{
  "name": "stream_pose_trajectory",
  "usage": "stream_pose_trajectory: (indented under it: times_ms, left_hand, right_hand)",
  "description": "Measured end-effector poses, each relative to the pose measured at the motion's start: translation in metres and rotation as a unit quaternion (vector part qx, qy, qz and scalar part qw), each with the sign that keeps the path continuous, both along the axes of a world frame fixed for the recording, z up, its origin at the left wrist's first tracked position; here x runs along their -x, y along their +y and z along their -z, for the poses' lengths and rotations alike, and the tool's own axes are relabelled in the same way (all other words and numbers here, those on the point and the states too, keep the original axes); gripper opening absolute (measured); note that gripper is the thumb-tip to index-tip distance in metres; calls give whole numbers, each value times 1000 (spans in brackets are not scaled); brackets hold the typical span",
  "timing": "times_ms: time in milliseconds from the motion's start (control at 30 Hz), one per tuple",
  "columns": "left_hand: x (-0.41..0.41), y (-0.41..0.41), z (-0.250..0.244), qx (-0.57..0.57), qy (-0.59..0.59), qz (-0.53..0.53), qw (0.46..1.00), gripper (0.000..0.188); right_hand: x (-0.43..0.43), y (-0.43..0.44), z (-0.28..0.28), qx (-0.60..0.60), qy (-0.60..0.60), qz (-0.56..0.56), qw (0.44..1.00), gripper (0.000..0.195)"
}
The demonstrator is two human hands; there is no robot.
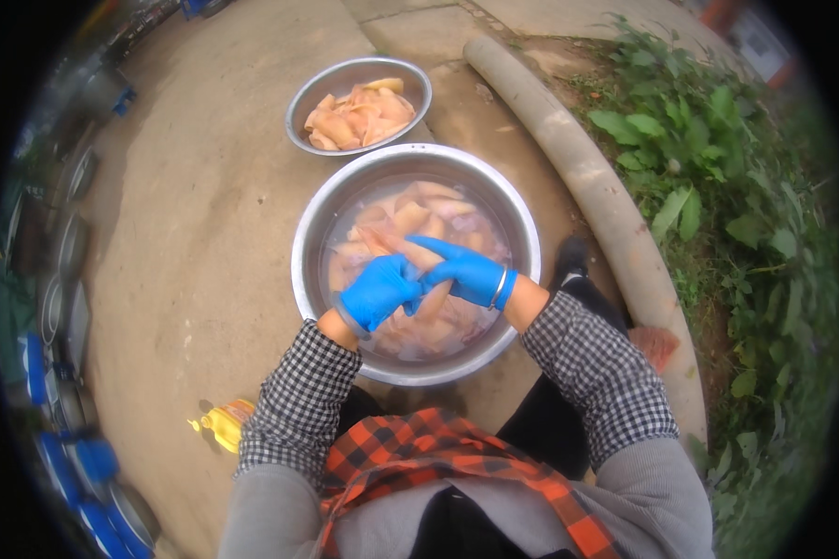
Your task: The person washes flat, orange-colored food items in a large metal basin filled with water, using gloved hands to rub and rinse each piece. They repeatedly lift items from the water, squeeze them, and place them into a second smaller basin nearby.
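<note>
Both hands wear blue gloves above a large metal basin. Between them is one pale pinkish piece that looks like animal skin or meat. My right hand grips it from the right, its thumb and fingers around it. On the left side of the same piece, my left hand is closed; its fingertips are partly hidden. Cloudy water fills much of the basin, with many similar pieces lying in it. Beyond stands a smaller metal basin heaped with more such pieces, no water visible there.
A yellow squeeze bottle lies on the concrete ground by my left forearm. To the right runs a rounded concrete kerb, with a reddish brush-like thing against it and leafy plants beyond. Basins and blue containers line the left edge.
</note>
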State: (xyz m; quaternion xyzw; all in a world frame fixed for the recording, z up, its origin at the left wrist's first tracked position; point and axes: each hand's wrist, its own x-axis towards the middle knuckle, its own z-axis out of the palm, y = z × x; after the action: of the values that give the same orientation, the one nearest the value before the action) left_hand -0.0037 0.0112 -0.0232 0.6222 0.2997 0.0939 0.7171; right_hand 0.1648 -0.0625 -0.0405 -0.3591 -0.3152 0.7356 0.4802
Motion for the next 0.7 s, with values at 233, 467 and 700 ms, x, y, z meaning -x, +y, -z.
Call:
stream_pose_trajectory:
  times_ms: [233,467,700]
  left_hand:
    - [4,1,-7,-11,4,26,1000,22]
    - [-5,-1,-13,-44,77,-46,995,46]
    - [10,34,9,-249,53,-71,964,48]
  right_hand:
    - [7,-2,-1,5,-147,104,984,43]
    - [6,3,11,54,-275,175,944,37]
    - [-18,8,42,72,-367,195,907,37]
